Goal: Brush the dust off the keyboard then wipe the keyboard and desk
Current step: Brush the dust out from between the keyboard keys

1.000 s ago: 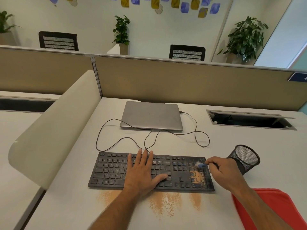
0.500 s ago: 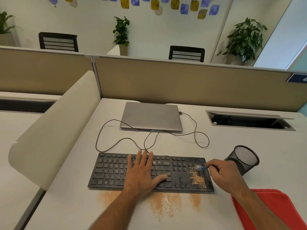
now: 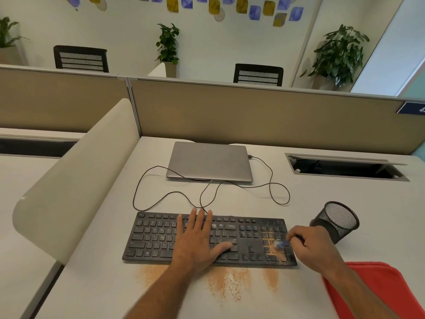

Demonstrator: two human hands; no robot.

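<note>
A black keyboard (image 3: pixel 156 238) lies across the white desk (image 3: pixel 322 203), its number pad at the right end speckled with orange-brown dust. My left hand (image 3: pixel 197 240) lies flat on the middle keys, fingers straight and spread. My right hand (image 3: pixel 310 247) grips a small brush (image 3: pixel 281 244) with a blue head; its pale bristles touch the dusty number pad. Orange-brown dust (image 3: pixel 227 284) lies in patches on the desk just in front of the keyboard.
A closed grey laptop (image 3: pixel 210 161) sits behind the keyboard, with a black cable (image 3: pixel 161 201) looping between them. A black mesh pen cup (image 3: pixel 338 221) stands right of the keyboard. A red cloth (image 3: pixel 386 288) lies at the near right. A cable slot (image 3: pixel 345 168) opens at the back right.
My right hand has drawn the brush down the number pad toward the keyboard's front edge. My left hand has stayed flat on the keys.
</note>
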